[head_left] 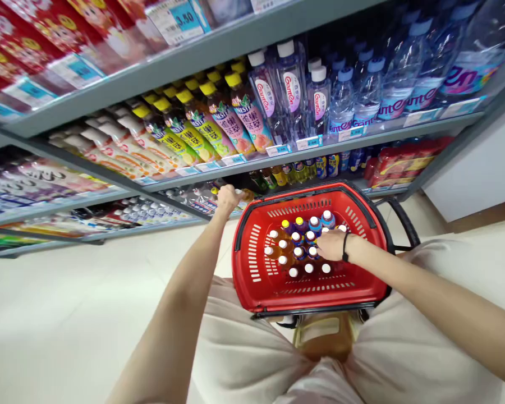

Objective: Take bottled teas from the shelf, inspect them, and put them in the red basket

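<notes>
A red shopping basket (246, 269) with black handles stands between my knees. Several small drink bottles (298, 252) stand upright in it, with white, yellow and blue-rimmed caps, some holding amber liquid and some with dark purple-blue labels. My left hand (227, 200) is closed around the white-capped end of an amber drink bottle (247, 195), held at the front of the bottom shelf beside the basket's left rim. Inside the basket, my right hand (333, 244) reaches down among the caps, its fingers bent around a bottle top that they mostly hide.
Grey shelves (185, 67) run across the front, holding yellow-capped tea bottles (210, 120), clear water bottles (320, 101) and white-capped bottles (122, 140). Red multipacks (399, 163) lie low on the right. A brown-gold stool (326, 336) is beneath me. Pale floor (67, 303) extends left.
</notes>
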Demonstrator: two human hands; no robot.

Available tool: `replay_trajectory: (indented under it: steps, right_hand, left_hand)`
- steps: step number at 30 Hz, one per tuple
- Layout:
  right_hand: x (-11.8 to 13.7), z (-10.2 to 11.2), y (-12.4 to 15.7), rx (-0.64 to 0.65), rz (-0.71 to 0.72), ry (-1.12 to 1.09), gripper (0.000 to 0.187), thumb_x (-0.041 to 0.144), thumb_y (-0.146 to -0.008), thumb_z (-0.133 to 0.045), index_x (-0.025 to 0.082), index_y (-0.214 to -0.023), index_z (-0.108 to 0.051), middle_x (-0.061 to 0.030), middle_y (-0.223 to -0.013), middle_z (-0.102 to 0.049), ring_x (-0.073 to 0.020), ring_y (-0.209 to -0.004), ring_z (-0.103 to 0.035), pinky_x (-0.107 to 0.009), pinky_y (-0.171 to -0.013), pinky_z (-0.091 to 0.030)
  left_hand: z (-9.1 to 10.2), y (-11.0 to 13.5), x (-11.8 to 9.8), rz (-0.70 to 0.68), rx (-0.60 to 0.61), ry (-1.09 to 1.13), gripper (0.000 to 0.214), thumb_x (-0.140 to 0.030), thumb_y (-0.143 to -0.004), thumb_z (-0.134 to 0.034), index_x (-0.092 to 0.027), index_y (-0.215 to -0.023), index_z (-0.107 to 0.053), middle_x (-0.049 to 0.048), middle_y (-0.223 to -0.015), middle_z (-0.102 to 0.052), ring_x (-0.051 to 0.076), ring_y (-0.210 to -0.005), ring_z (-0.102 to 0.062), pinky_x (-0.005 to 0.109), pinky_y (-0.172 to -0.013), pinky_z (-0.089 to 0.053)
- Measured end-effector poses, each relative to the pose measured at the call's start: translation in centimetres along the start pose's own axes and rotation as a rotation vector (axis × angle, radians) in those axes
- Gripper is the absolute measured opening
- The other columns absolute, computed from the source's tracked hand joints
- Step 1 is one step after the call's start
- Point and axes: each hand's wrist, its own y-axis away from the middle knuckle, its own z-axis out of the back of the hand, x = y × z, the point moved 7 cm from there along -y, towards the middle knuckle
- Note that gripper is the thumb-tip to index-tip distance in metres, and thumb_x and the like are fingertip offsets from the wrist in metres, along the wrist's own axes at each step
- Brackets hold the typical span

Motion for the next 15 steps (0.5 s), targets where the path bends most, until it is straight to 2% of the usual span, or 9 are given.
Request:
replay_trajectory:
  steps: [2, 4, 7, 10, 13, 15]
  right_hand:
    - [-0.9, 0.4, 0.1, 0.003, 0.009, -0.047, 0.036, 0.027, -0.104, -0.053, 0.004, -0.115, -0.079, -0.0281, -0.121, -0.074, -0.0352, -0.116, -0.074, -0.039, -0.092, -0.058]
    - [-2.0, 1.2, 0.3, 0.012, 0.030, -0.118, 0.037, 0.033, -0.106, -0.052, 0.007, -0.107, -0.079, -0.0217, -0.108, -0.078, -0.0299, -0.102, -0.077, -0.033, -0.083, -0.057]
    - [-3.5, 2.6, 0.9, -0.026, 0.069, -0.251, 0.045, 0.039, -0.113, -0.038, 0.011, -0.111, -0.073, -0.0126, -0.104, -0.080, -0.0189, -0.089, -0.076, -0.023, -0.072, -0.055]
    - [-4.1, 3.8, 1.5, -0.118, 0.110, -0.580, 0.038, 0.030, -0.114, -0.035, 0.009, -0.120, -0.065, -0.0143, -0.116, -0.078, -0.0135, -0.087, -0.075, -0.019, -0.072, -0.057]
    - [-4.2, 4.2, 1.5, -0.217, 0.111, -0.945, 0.033, 0.026, -0.113, -0.035, 0.006, -0.120, -0.061, -0.0211, -0.122, -0.075, -0.0141, -0.091, -0.075, -0.019, -0.077, -0.059]
    - [-4.1, 4.3, 1.2, -0.271, 0.098, -1.043, 0.038, 0.029, -0.115, -0.030, 0.006, -0.128, -0.058, -0.0237, -0.131, -0.072, -0.0152, -0.102, -0.075, -0.020, -0.084, -0.059]
  left_hand:
    - [2.6, 1.6, 1.1, 0.002, -0.056, -0.026, 0.052, -0.050, -0.092, -0.064, -0.003, -0.112, -0.073, 0.0286, -0.115, -0.073, 0.038, -0.110, -0.069, 0.039, -0.094, -0.052]
    - [5.8, 3.2, 2.3, 0.031, -0.133, -0.053, 0.057, -0.054, -0.092, -0.062, -0.002, -0.111, -0.074, 0.0302, -0.113, -0.074, 0.042, -0.111, -0.070, 0.043, -0.094, -0.053]
    - [11.2, 6.0, 3.7, 0.087, -0.241, -0.073, 0.063, -0.059, -0.093, -0.057, -0.001, -0.109, -0.074, 0.0313, -0.108, -0.074, 0.043, -0.108, -0.071, 0.046, -0.093, -0.054]
    - [16.9, 10.2, 3.3, 0.046, -0.426, -0.033, 0.046, -0.051, -0.083, -0.066, -0.009, -0.101, -0.075, 0.0172, -0.096, -0.078, 0.033, -0.098, -0.073, 0.037, -0.091, -0.054]
    - [21.5, 14.7, 1.7, -0.113, -0.586, 0.264, 0.037, -0.044, -0.075, -0.069, -0.013, -0.095, -0.074, 0.0018, -0.079, -0.072, 0.018, -0.080, -0.069, 0.027, -0.082, -0.051]
    - [23.1, 16.5, 0.7, -0.194, -0.604, 0.535, 0.039, -0.047, -0.071, -0.070, -0.012, -0.089, -0.073, -0.0009, -0.073, -0.067, 0.014, -0.072, -0.065, 0.022, -0.070, -0.047]
